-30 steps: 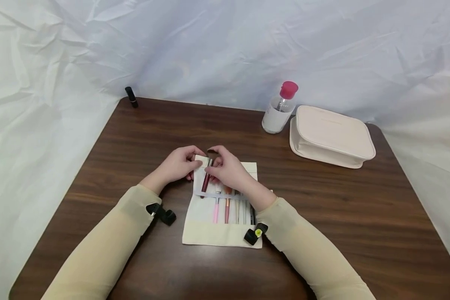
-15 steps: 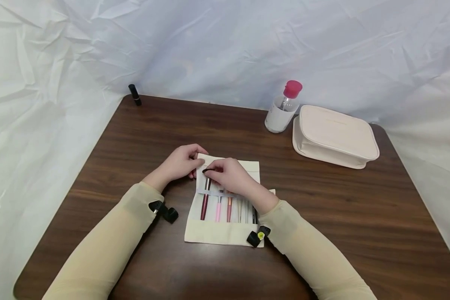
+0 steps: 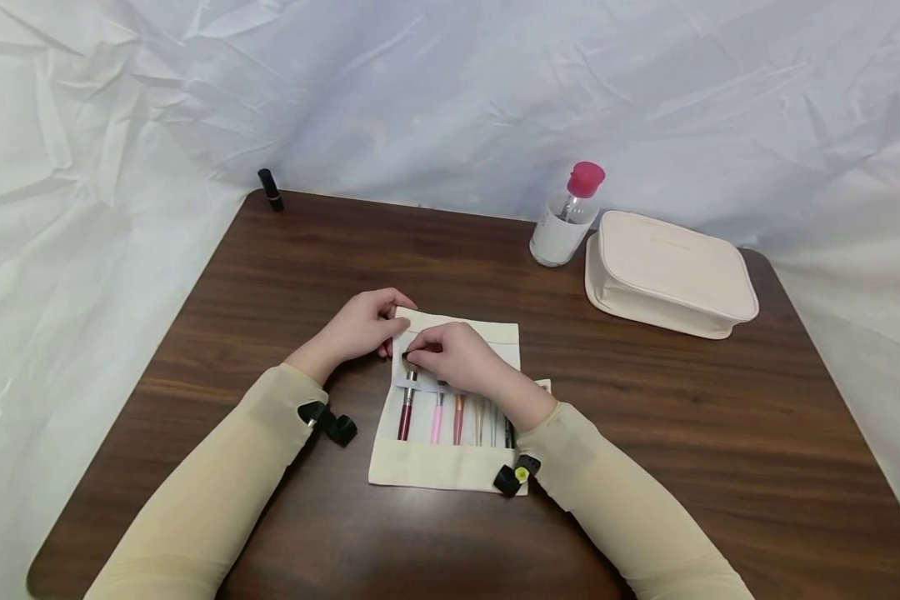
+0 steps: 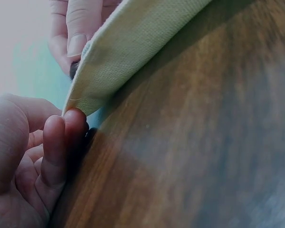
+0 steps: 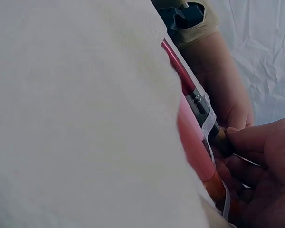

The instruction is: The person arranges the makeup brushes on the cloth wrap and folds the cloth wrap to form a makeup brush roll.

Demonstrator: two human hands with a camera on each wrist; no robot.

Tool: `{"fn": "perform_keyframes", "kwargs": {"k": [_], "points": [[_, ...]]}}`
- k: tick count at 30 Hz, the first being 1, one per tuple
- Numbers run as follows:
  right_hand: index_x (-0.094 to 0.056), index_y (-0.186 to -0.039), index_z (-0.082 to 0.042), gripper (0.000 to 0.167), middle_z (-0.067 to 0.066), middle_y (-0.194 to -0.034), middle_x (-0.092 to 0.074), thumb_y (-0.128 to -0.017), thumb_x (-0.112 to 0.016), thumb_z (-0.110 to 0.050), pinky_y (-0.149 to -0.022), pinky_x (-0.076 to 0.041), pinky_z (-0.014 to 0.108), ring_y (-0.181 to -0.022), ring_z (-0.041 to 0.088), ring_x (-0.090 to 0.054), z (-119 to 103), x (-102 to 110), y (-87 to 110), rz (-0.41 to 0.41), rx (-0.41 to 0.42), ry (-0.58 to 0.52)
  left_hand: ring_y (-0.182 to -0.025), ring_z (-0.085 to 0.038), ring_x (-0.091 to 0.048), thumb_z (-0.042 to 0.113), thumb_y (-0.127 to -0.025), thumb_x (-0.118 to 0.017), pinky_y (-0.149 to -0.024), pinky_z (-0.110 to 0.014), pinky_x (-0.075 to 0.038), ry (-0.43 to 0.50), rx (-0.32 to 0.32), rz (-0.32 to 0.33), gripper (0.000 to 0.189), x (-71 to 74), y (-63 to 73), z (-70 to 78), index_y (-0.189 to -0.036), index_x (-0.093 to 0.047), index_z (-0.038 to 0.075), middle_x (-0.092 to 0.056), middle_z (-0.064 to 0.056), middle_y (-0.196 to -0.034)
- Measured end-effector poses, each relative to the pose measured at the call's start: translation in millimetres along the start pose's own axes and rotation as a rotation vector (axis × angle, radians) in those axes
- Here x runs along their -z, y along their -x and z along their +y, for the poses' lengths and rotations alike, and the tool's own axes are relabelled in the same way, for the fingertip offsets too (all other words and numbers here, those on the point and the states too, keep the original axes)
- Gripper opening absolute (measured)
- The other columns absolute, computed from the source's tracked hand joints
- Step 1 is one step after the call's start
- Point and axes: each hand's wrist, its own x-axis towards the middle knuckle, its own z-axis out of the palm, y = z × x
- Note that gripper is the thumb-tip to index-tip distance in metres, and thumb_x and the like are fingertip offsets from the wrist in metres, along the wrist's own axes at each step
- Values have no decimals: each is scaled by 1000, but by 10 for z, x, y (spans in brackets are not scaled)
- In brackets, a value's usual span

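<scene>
Nearest you, the cloth brush roll lies open on the table, its pocket edge toward you. Your right hand pinches the bristle end of the dark red brush, whose handle sits under the elastic band, leftmost in the row. Push crookedly and the handle could snag the band or splay the bristles. Your left hand pinches the roll's far left corner, fingers curled; let go and the cloth may slide. Farther right, the bottle and pouch stand well apart.
</scene>
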Motion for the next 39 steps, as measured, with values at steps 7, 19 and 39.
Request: {"fn": "perform_keyframes", "kwargs": {"k": [7,19,39], "points": [[-77,-114,-19,18,-7,-104,-73,-101,-66,-22,-80,-55,31,-86,12,-63,-9,158,151,107,24,64,-52,-26,-63,18,-102,-64,-54,-38,-58,5,0,-6,20,-24,11,7,-121,-67,17,-65,-9,-76],[-67,-125,-11,27,3,-98,-68,-100,-67,-22,-73,-52,35,-85,20,-60,429,739,972,287,-161,110,-54,-27,-64,20,-102,-64,-55,-38,-59,3,-4,-40,20,-57,-43,56,-122,-67,18,-66,-9,-79],[-68,-87,-22,10,-5,-62,-51,-92,-72,-29,-52,-40,29,-54,12,-42,465,298,1020,161,-185,143,-55,-29,-64,21,-103,-63,-56,-39,-59,-29,38,2,23,254,204,-192,-125,-66,20,-63,-12,-79]]}}
